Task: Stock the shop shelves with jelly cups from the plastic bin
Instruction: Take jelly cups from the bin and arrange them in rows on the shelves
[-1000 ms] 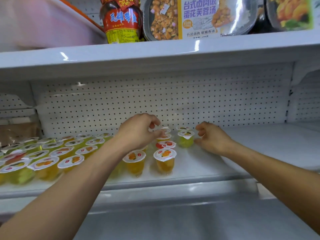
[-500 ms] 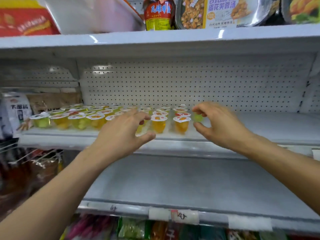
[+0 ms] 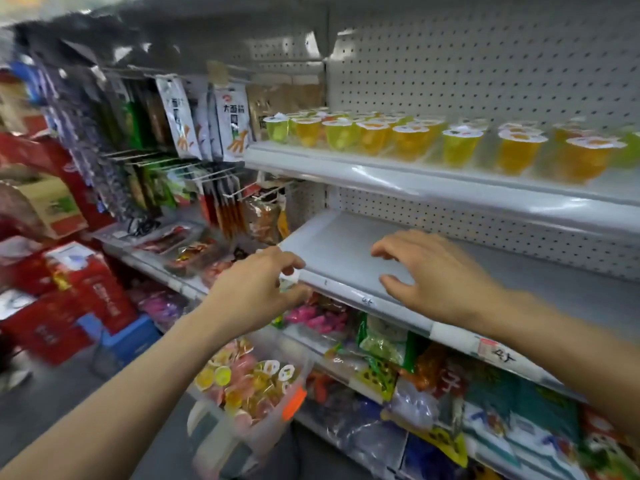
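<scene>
Rows of yellow, orange and green jelly cups stand on the upper white shelf. Lower down, at the bottom centre, a clear plastic bin with an orange latch holds several more jelly cups. My left hand hovers above the bin, near the left front corner of the bare middle shelf, its fingers loosely curled and holding nothing. To its right, my right hand hangs over that shelf's front edge, fingers relaxed and spread, also holding nothing.
Snack packets hang on wire hooks left of the shelves. Bagged goods fill the shelf below the bare one. Red cartons and a blue crate stand on the floor at the left.
Both hands have come away from the jelly cups on the upper shelf and dropped to the level of the bare shelf. The view has swung down and left, bringing the bin into sight.
</scene>
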Demonstrator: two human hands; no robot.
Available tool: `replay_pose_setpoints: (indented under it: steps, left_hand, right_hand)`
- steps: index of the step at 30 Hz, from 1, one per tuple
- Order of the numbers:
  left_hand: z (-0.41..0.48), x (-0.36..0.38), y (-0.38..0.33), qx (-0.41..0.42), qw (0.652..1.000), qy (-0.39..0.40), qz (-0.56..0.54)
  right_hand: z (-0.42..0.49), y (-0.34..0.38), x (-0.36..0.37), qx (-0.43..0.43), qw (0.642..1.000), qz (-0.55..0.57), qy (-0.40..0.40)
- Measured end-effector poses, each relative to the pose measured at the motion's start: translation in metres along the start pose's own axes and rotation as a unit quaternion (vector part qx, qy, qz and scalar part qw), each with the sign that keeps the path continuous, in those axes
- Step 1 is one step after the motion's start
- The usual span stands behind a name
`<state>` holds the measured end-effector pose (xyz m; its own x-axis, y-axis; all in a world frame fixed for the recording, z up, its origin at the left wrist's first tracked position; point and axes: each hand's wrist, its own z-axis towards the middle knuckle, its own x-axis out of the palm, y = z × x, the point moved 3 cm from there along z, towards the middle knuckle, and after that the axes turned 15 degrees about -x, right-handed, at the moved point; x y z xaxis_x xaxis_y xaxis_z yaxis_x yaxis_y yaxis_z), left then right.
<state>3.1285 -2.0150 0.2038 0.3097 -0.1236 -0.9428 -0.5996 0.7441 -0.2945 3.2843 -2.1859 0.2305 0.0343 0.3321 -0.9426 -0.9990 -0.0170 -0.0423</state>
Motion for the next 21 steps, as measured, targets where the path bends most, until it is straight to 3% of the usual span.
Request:
replay_pose_setpoints:
  steps: [6,9,16,21]
  left_hand:
    - [0.018,0.051,0.129,-0.142,0.984,0.068,-0.089]
    - [0.039,0.083,0.199,-0.194,0.967,0.125,-0.105]
    - [0.083,0.203,0.312,-0.234,0.924,0.293,-0.076]
    - [0.098,0.293,0.349,-0.243,0.890,0.378,-0.078]
  right_hand:
    - [0.087,0.034,0.115,-0.011,0.992,0.102,0.073]
    - [0.125,0.044,0.184,0.023,0.977,0.175,0.118]
    - [0.166,0.046,0.356,0.102,0.924,0.268,0.252]
    - [0.160,0.047,0.459,0.159,0.880,0.285,0.346]
